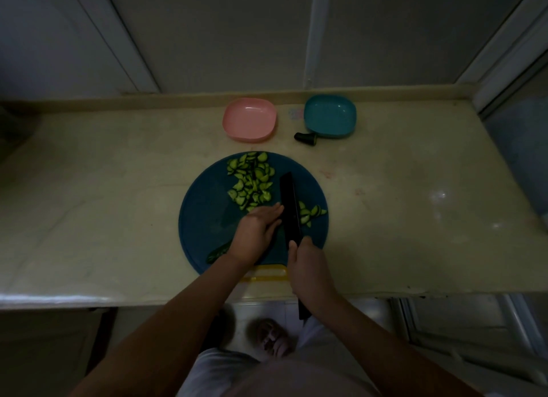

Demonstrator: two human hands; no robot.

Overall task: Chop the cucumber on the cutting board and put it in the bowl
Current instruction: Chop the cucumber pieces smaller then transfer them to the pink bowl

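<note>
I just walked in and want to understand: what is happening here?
A person is working at a round blue cutting board. The right hand grips a black knife, its blade over the board. The left hand lies flat beside the blade. Cut cucumber pieces are piled on the board; the pink bowl and the blue bowl hold none yet.
</note>
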